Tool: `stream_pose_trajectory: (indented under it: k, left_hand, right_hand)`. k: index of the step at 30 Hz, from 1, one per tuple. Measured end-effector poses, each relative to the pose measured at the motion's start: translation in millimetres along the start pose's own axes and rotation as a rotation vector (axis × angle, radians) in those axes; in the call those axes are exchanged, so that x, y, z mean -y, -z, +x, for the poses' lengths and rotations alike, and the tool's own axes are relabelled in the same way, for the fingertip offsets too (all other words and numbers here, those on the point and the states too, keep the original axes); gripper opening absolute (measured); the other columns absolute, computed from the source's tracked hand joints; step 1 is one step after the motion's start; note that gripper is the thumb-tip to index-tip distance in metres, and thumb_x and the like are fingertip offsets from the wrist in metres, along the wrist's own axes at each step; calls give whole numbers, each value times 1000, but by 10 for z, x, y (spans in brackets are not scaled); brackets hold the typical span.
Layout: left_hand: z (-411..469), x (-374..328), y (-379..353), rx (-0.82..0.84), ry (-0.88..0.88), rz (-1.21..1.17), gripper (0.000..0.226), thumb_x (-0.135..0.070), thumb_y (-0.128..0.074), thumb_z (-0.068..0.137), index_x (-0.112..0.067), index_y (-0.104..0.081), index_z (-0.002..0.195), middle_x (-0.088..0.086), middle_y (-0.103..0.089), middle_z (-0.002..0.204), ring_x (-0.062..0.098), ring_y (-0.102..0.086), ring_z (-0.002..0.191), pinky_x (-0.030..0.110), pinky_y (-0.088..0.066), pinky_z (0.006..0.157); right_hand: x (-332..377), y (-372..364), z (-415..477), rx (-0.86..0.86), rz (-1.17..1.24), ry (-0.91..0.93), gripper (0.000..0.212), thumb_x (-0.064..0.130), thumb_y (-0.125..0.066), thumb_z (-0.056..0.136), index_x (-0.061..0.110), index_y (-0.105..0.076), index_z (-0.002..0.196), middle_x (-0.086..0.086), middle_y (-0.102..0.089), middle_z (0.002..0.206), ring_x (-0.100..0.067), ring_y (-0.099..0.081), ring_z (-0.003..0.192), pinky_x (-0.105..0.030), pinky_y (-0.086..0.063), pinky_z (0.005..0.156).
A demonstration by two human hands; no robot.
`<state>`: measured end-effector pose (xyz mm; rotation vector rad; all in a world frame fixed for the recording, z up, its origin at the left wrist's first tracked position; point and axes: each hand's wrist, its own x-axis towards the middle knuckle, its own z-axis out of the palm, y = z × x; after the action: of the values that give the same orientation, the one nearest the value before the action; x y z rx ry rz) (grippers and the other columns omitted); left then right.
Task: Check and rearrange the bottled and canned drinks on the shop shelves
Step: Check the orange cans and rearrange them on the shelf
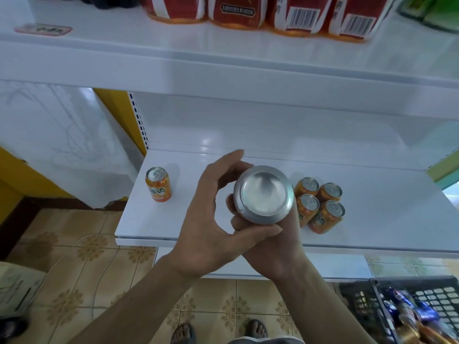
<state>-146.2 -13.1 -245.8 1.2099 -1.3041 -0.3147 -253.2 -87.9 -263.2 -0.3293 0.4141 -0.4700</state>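
Note:
A can [263,194] is held tilted with its bare silver bottom facing me, above the white lower shelf [223,219]. My left hand [213,219] curls round its left side, thumb under the rim. My right hand [273,244] grips it from below, mostly hidden behind the can and the left hand. One orange can [158,183] stands alone at the shelf's left. Several orange cans [320,207] stand clustered to the right of my hands.
The white upper shelf [223,53] carries red-labelled bottles [260,13]. A dark plastic basket [397,309] with more drinks sits on the tiled floor at bottom right. My sandalled feet [218,331] show below. A yellow wall and a white sheet lie to the left.

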Motion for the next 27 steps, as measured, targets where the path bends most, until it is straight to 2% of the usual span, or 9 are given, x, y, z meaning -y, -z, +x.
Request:
stream_pose_trajectory:
  k: [6, 9, 11, 13, 16, 18, 20, 23, 27]
  left_hand:
    - [26, 71, 80, 50, -42, 85, 81, -35, -79, 77, -20, -37, 144, -6, -42, 145, 21, -41, 138, 30, -39, 110]
    - [49, 152, 202, 140, 17, 21, 70, -28, -73, 83, -19, -38, 143, 2, -41, 146, 29, -42, 137, 44, -53, 98]
    - [66, 138, 235, 90, 160, -137, 61, -27, -74, 83, -24, -45, 136, -7, -52, 133, 22, -52, 128, 38, -60, 84]
    - [91, 112, 219, -61, 379, -365, 49, -28, -76, 83, -29, -54, 128, -17, -63, 117, 13, -62, 116, 29, -59, 81]
    - [128, 134, 178, -178, 693, -562, 49, -46, -67, 80, -27, -60, 124, -4, -68, 118, 20, -66, 113, 35, -59, 86]
    - [123, 140, 171, -143, 782, -562, 47, -52, -60, 78, -30, -59, 120, 0, -66, 119, 21, -66, 112, 35, -59, 88]
    - [102, 157, 178, -70, 758, -549, 42, -48, -60, 79, -37, -57, 119, -5, -66, 117, 17, -67, 111, 31, -57, 92]
    - [66, 182, 216, -8, 661, -519, 48, -34, -66, 79, -46, -57, 124, -15, -66, 115, 15, -66, 112, 30, -56, 93]
    - [117, 146, 209, -123, 685, -516, 52, -48, -66, 73, -35, -62, 124, -9, -69, 114, 13, -70, 104, 33, -59, 88]
  right_hand:
    - [73, -62, -54, -180, -198, 157, 45, 49, -55, 80, 11, -75, 90, -7, -62, 78, -16, -56, 62, -24, -45, 53]
    - [154, -89, -62, -241, -433, 278, 36, 42, -51, 92, 11, -67, 101, -8, -56, 77, -16, -48, 60, -24, -39, 49]
    - [192, -76, -80, -256, -630, 343, 39, 48, -49, 98, 13, -62, 111, -6, -59, 81, -14, -53, 56, -23, -43, 49]
    - [242, -39, -114, -236, -871, 452, 42, 55, -60, 92, 30, -55, 126, -2, -63, 103, -11, -65, 70, -21, -51, 58]
    - [290, 50, -121, -80, -1214, 586, 58, 49, -68, 82, 53, -39, 133, 21, -54, 120, -6, -64, 100, -27, -57, 79]
    - [294, 53, -113, -94, -1239, 591, 59, 40, -75, 82, 49, -43, 130, 24, -55, 116, -9, -65, 100, -29, -59, 78]
    - [284, 12, -106, -195, -1133, 571, 51, 42, -79, 83, 38, -49, 124, 9, -62, 113, -11, -70, 86, -25, -58, 68]
    - [290, -34, -87, -304, -1062, 499, 49, 53, -65, 78, 28, -51, 118, -3, -67, 99, -12, -70, 69, -22, -56, 61]
    - [281, 21, -76, -213, -1202, 500, 51, 50, -68, 84, 43, -42, 126, 12, -64, 106, -9, -69, 95, -25, -58, 69]
